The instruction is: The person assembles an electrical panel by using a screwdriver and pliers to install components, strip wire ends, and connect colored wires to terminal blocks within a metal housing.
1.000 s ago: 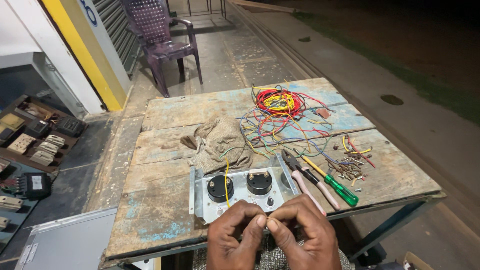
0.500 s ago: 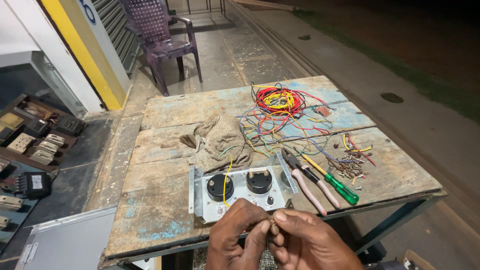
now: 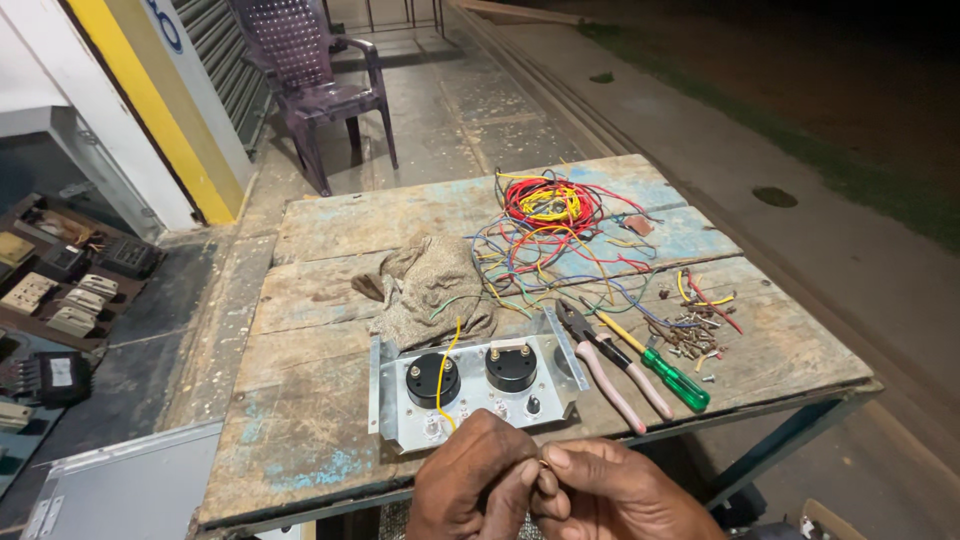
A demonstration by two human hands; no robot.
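At the near edge of a weathered table (image 3: 320,300), the left hand (image 3: 475,485) and right hand (image 3: 610,495) pinch a small metal fitting (image 3: 543,463) beside a metal meter panel (image 3: 470,385); one yellow wire (image 3: 443,365) is attached, a wire tangle (image 3: 550,220) still loose.

Grey metal panel (image 3: 470,395), yellow wire (image 3: 443,365), pink-handled pliers (image 3: 612,362), green-handled screwdriver (image 3: 662,368), purple chair (image 3: 318,80).
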